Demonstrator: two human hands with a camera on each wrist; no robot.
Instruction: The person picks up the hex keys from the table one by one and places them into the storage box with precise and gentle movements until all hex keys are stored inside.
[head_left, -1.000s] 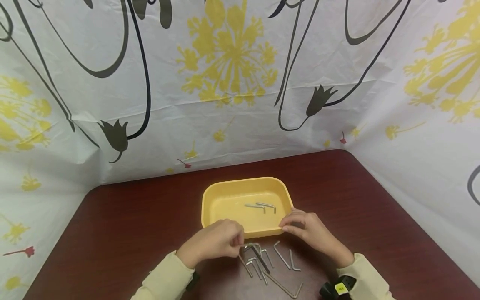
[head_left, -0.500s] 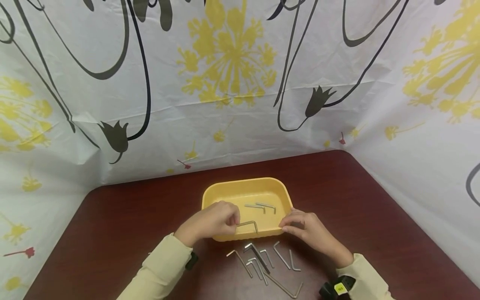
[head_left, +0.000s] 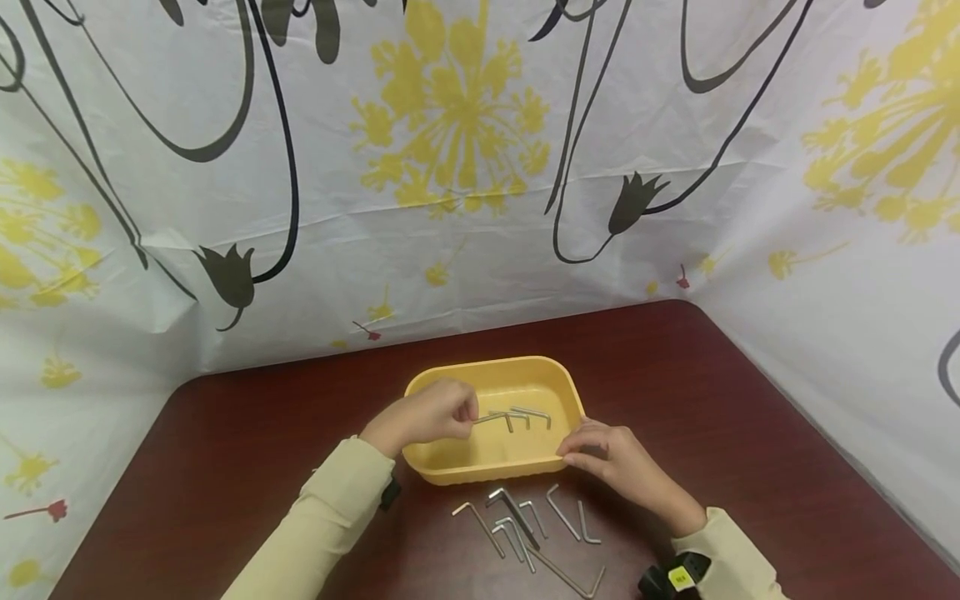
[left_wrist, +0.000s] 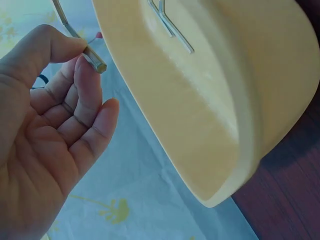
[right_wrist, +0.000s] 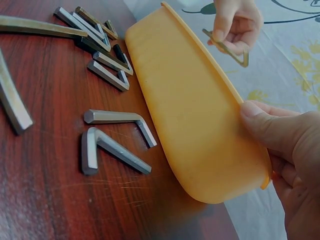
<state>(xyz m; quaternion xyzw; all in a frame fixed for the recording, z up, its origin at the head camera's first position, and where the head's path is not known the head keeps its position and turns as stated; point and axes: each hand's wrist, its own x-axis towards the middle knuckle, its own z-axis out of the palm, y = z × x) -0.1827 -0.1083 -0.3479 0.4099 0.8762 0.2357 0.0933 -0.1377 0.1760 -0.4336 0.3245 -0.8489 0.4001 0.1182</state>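
The left hand [head_left: 427, 414] is pinching a brassy L-shaped metal hex key [left_wrist: 95, 59] between thumb and forefinger, its other fingers curling loosely; that key is hanging over a yellow round-cornered plastic tray [head_left: 457, 477], its bent end pointing away from the hand and, from the head view, overlapping two silvery L-shaped hex keys [head_left: 534, 411] that are lying inside; whether it is touching them, the views are not making clear. The right hand [right_wrist: 300, 140] is gripping the near right corner of the tray, thumb pressing at the rim and fingers curling behind it.

The pinch is sitting close to one end of a slim, smooth shaft; if the fingertips were loosening unevenly, the long free part could be swinging or twisting, and a slip would probably be sending the key clattering onto the two below, leaving them crossing or heaping. The right hand is steadying only one corner; a hard tug there could be tilting or sliding the tray across the dark red-brown table [head_left: 225, 483]. Several loose silvery hex keys [head_left: 591, 523] are lying near its front wall, so a tray shifting that way would be bumping them; a thick black L-shaped hex key [head_left: 522, 517] is crowding close among its neighbours, so anyone lifting one piece could be dragging another.
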